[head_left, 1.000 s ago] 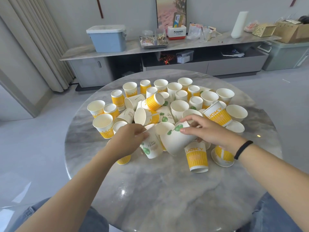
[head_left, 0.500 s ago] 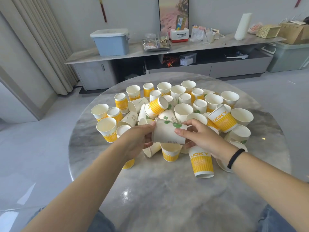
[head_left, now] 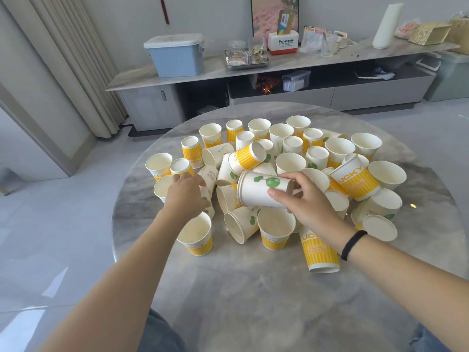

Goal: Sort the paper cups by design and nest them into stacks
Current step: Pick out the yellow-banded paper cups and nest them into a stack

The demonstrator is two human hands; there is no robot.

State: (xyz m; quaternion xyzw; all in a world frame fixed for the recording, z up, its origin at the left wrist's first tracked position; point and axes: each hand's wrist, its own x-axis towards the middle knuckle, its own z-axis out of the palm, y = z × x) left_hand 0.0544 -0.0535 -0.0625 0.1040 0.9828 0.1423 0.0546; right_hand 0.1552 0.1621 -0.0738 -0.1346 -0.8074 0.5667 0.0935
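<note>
Sorting paper cups at a round marble table (head_left: 253,301), a person grips a short nested stack of green-leaf cups (head_left: 264,190) sideways above the jumble, the right hand (head_left: 307,201) clamped around its base end. The left hand (head_left: 186,196) reaches into the pile, fingers curled onto another white cup (head_left: 206,196) bearing a green mark, though the grip itself is hidden. Most cups, including the yellow LUCKY cups (head_left: 355,177), lie unsorted. Next, the picked cup apparently needs aligning with the stack's open mouth.
</note>
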